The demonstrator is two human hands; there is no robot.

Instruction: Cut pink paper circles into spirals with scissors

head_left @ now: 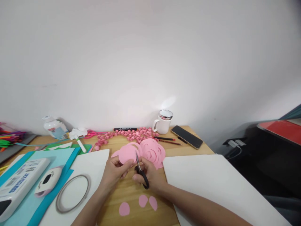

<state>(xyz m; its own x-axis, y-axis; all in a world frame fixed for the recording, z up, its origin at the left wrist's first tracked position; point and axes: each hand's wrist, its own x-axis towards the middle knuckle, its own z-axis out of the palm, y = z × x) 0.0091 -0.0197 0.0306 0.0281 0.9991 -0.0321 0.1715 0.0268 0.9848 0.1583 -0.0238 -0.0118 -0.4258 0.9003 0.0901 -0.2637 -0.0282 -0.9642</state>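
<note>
Between the thumb and fingers of my left hand (116,172) is a round pink paper disc (127,153), held up over the table. My right hand (150,175) is closed around the black handles of a pair of scissors (142,175). The blades point up and away, at the disc's right edge. Just behind both hands lie pink paper pieces cut with spiral lines (152,152). Nearer to me on the wood are a round pink offcut (124,209) and two smaller pink paper pieces (143,201).
Rolled pink paper roses (138,134) lie along the back, beside a white mug (163,122), pencils (169,142) and a phone (187,137). White boards (218,188) flank the hands. At left are a tape roll (61,205), blue paper (58,155) and a white bottle (53,127).
</note>
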